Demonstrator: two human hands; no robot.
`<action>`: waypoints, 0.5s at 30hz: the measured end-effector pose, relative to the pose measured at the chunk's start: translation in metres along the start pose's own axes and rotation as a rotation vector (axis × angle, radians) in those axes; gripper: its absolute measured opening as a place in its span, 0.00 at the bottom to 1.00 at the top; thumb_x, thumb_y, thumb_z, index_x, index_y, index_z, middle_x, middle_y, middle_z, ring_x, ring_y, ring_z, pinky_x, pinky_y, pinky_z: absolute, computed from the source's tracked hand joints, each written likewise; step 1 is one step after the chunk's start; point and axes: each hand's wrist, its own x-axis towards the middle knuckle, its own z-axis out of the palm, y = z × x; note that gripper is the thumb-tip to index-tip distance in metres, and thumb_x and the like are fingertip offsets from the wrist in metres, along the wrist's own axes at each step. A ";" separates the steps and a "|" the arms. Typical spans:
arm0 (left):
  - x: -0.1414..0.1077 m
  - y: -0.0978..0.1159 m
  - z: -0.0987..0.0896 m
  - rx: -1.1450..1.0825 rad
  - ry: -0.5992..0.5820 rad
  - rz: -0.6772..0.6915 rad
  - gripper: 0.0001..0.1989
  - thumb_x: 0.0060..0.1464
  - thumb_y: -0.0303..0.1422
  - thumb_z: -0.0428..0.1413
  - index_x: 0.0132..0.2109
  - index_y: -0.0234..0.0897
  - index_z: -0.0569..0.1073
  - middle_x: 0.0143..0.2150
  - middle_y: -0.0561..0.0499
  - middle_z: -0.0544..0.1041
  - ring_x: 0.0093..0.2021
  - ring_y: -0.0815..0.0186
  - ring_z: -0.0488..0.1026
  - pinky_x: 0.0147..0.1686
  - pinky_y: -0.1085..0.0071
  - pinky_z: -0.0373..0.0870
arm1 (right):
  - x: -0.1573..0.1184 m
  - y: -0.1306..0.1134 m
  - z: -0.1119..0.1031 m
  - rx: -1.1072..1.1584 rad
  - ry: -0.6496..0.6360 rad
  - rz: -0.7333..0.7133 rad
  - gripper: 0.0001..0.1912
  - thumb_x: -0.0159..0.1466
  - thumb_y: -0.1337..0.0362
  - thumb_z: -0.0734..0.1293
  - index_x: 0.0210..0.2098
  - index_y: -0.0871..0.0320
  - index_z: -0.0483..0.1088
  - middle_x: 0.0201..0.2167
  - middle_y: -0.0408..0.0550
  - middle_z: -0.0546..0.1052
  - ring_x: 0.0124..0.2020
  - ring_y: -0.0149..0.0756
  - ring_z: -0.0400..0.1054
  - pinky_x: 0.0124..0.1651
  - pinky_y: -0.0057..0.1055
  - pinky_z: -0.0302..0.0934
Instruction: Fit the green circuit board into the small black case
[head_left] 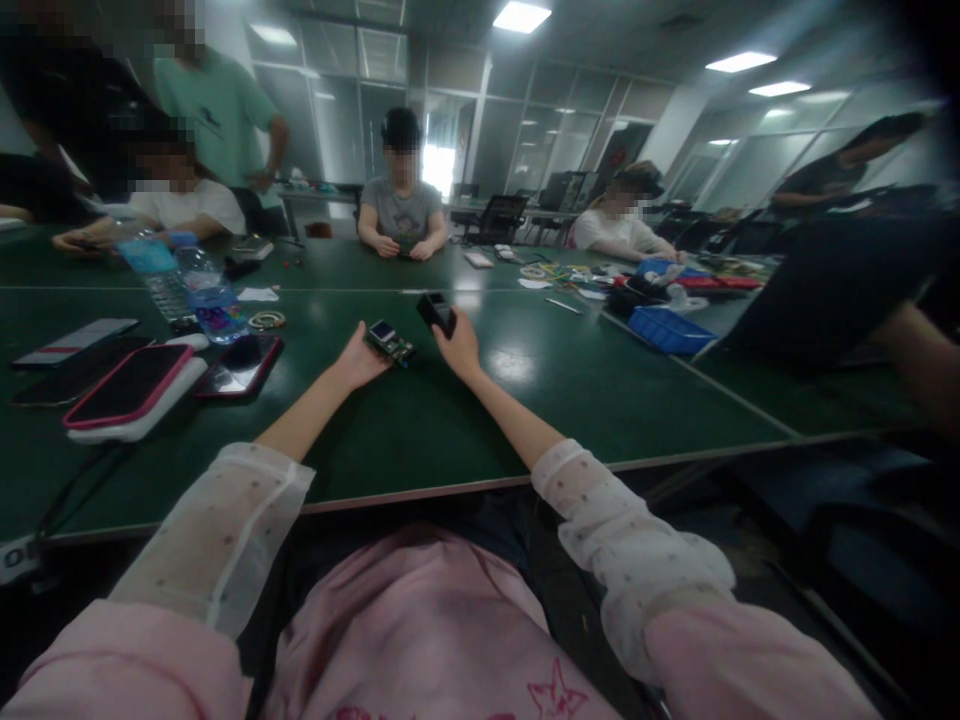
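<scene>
Over the green table, my left hand holds a small circuit board with a little screen, its fingers beneath and beside the board. My right hand is wrapped round a black box-shaped device, just right of the board. The two objects are close but apart. What lies under the board in my left palm is hidden.
Phones, one red-edged and one pink-edged, lie at left near two water bottles. A blue tray, tangled wires and a pen are at right. Several people are around the table, one opposite.
</scene>
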 end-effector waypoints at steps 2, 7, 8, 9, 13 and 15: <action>0.000 0.000 0.001 0.002 0.005 -0.002 0.33 0.68 0.54 0.41 0.63 0.32 0.67 0.44 0.38 0.80 0.44 0.56 0.79 0.47 0.64 0.76 | 0.000 0.009 0.003 -0.010 -0.047 0.063 0.29 0.65 0.58 0.67 0.62 0.62 0.61 0.58 0.63 0.71 0.60 0.50 0.67 0.63 0.50 0.64; -0.001 0.000 0.003 -0.004 0.014 -0.008 0.32 0.68 0.53 0.42 0.64 0.33 0.66 0.44 0.38 0.80 0.44 0.56 0.79 0.47 0.64 0.76 | -0.001 0.014 0.006 -0.077 -0.195 0.054 0.27 0.61 0.62 0.69 0.59 0.60 0.65 0.55 0.61 0.72 0.58 0.51 0.68 0.61 0.54 0.65; -0.001 0.000 0.003 -0.005 0.013 -0.007 0.32 0.68 0.53 0.42 0.64 0.34 0.66 0.44 0.39 0.80 0.45 0.56 0.79 0.47 0.64 0.76 | -0.001 0.013 0.006 -0.096 -0.212 0.054 0.27 0.62 0.63 0.69 0.59 0.61 0.64 0.55 0.61 0.72 0.59 0.52 0.67 0.61 0.54 0.64; -0.001 0.000 0.003 -0.005 0.010 -0.007 0.31 0.68 0.53 0.42 0.64 0.34 0.66 0.44 0.39 0.80 0.45 0.56 0.79 0.47 0.64 0.76 | -0.002 0.012 0.005 -0.111 -0.225 0.055 0.27 0.62 0.62 0.69 0.60 0.61 0.64 0.56 0.62 0.71 0.59 0.52 0.67 0.61 0.54 0.64; 0.000 0.000 0.002 0.003 0.002 -0.008 0.31 0.68 0.53 0.41 0.64 0.35 0.66 0.45 0.39 0.80 0.44 0.56 0.79 0.48 0.64 0.76 | -0.002 0.010 0.003 -0.108 -0.237 0.043 0.27 0.62 0.62 0.68 0.60 0.61 0.63 0.55 0.62 0.71 0.59 0.53 0.66 0.61 0.55 0.64; -0.001 0.000 0.002 0.002 0.004 -0.008 0.31 0.68 0.53 0.41 0.64 0.35 0.66 0.45 0.39 0.80 0.44 0.57 0.79 0.48 0.64 0.76 | -0.002 0.010 0.002 -0.087 -0.230 0.028 0.27 0.62 0.63 0.69 0.59 0.60 0.64 0.54 0.61 0.72 0.58 0.53 0.67 0.61 0.56 0.64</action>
